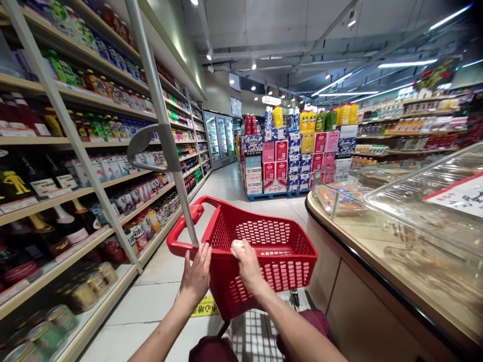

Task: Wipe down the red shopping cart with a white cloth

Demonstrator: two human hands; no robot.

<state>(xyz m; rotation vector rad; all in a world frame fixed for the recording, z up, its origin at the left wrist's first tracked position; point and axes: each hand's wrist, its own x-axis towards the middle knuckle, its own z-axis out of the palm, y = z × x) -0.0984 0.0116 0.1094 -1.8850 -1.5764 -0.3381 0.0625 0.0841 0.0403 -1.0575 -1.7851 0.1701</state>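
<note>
A red plastic shopping cart basket (277,259) with perforated walls stands in front of me, and its inside looks bare. My left hand (196,276) rests on the near rim with its fingers stretched out, just beside the base of a slanting silver pole (186,216). On that pole sits a grey looped handle (166,146). Farther along the same rim, my right hand (247,264) is closed around a crumpled white wad (238,248), perhaps tissue or cloth. The wad is against the basket's edge.
Shelves of bottles and cans (105,130) line the left side. At the right stands a display counter (339,236) with clear covers. Stacked drink cartons (275,166) stand on blue pallets ahead. A yellow floor sign (206,306) lies below the basket. Glass-door fridges (219,136) are farther back.
</note>
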